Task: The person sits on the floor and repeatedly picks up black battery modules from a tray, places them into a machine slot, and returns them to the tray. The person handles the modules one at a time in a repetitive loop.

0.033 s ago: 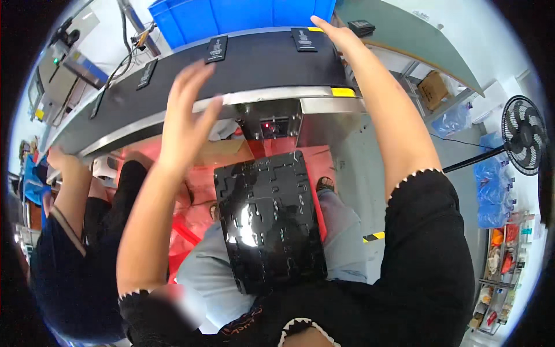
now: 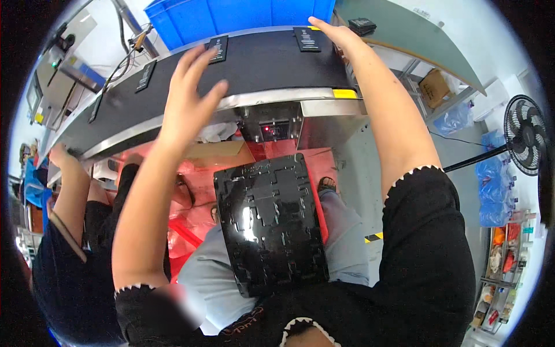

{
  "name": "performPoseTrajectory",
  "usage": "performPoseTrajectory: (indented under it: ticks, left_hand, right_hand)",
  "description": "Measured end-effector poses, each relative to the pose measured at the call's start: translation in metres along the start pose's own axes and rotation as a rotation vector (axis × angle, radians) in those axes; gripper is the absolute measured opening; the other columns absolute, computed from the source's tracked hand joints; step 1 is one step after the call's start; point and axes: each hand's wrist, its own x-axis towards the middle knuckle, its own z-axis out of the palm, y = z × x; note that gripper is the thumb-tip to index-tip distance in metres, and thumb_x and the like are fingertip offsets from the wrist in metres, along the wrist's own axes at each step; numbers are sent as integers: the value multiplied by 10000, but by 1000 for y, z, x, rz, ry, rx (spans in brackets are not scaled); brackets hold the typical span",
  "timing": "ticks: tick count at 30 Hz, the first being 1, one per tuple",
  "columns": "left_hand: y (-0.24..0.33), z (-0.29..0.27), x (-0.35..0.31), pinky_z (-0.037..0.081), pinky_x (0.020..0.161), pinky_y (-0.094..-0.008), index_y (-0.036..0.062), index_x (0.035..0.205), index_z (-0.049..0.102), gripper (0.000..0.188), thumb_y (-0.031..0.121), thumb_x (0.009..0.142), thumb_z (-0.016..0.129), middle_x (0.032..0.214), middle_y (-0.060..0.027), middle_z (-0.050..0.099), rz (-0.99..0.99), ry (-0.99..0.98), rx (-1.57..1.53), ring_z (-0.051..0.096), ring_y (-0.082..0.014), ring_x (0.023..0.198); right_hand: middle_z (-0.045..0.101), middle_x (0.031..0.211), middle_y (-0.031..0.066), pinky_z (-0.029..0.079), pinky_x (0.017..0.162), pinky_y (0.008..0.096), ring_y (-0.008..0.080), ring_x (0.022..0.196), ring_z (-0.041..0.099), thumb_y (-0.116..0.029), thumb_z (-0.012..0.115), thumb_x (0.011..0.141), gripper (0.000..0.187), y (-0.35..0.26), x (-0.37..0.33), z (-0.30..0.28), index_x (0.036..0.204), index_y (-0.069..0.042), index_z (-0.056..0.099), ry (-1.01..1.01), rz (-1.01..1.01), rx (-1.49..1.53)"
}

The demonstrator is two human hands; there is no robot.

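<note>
My left hand (image 2: pixel 191 95) is over the near part of a black conveyor belt (image 2: pixel 263 72). Its fingers are spread and hold nothing, with the tips in front of a flat black pack (image 2: pixel 218 48) that looks like a phone battery. At the belt's right end is my right hand (image 2: pixel 341 37), one digit stretched out to the left and the other fingers mostly hidden. Close to it lies another such pack (image 2: pixel 307 39). Two more packs, one of them here (image 2: pixel 145 76), are further left on the belt. A glossy black moulded plastic tray (image 2: pixel 272 225) rests on my lap.
Behind the belt stands a blue crate (image 2: pixel 243 17). A green-topped table (image 2: pixel 404 40) at the right bears a small stack of black packs (image 2: pixel 362 26). On my left a co-worker's arm (image 2: pixel 72 179) reaches to the belt. A black fan (image 2: pixel 523 136) stands far right.
My left hand has shifted slightly up, toward the pack behind it. The packs on the belt have crept a little, the rightmost one to the right. My right hand has barely moved.
</note>
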Motion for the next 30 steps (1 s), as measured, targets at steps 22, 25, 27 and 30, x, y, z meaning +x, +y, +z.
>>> performPoseTrajectory:
  ticks: [22, 25, 27, 30]
  left_hand:
    - [3, 64, 78, 347, 1100, -395, -66, 1377, 445, 997, 612, 704, 730, 1390, -313, 438, -156, -561, 166, 449, -392, 1292]
    - [17, 50, 74, 381, 1067, -407, -78, 1341, 478, 995, 607, 669, 739, 1314, -310, 512, -147, -540, 210, 490, -401, 1239]
    - [40, 22, 53, 366, 1079, -427, -69, 1357, 458, 969, 565, 685, 750, 1340, -312, 484, -167, -485, 182, 464, -403, 1264]
    - [44, -6, 1, 335, 1100, -413, 110, 1444, 431, 897, 459, 706, 804, 1375, -194, 489, 44, -301, 68, 459, -349, 1285]
  right_hand:
    - [604, 632, -1, 405, 439, 223, 84, 496, 570, -246, 685, 890, 186, 11, -265, -14, 905, -67, 637, -640, 215, 672]
    - [625, 707, 23, 417, 475, 227, 78, 548, 567, -240, 677, 899, 215, 44, -302, 60, 931, -35, 624, -684, 197, 613]
    - [683, 786, 109, 494, 581, 338, 219, 593, 617, -200, 669, 880, 224, 66, -317, 102, 977, -4, 625, -632, 2, 329]
    - [654, 834, 163, 509, 711, 409, 340, 737, 634, -155, 668, 848, 228, 53, -324, 95, 1017, -4, 634, -406, -276, -83]
